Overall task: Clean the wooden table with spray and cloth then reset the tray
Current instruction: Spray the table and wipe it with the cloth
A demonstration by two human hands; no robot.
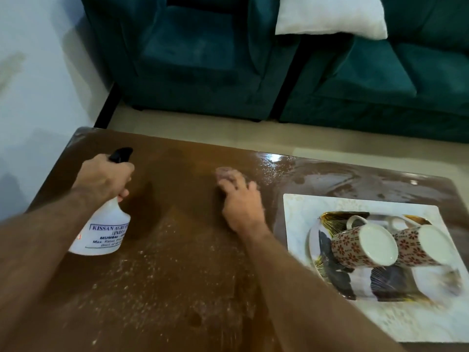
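My left hand [104, 177] grips the neck of a white spray bottle [104, 232] with a black nozzle, standing at the left of the wooden table [177, 275]. My right hand [241, 199] presses a small pinkish cloth [224, 172] flat on the table's middle; the cloth is mostly hidden under my fingers. Fine white droplets and specks cover the wood in front of me. A white tray [299, 212] lies at the right, carrying a patterned plate [327, 270] and two red-flowered mugs [363, 246] lying on their sides.
Two dark green armchairs [203, 59] stand beyond the table, with a white cushion [330, 16] on the right one. A wall is at the left. The far right part of the table shines wet.
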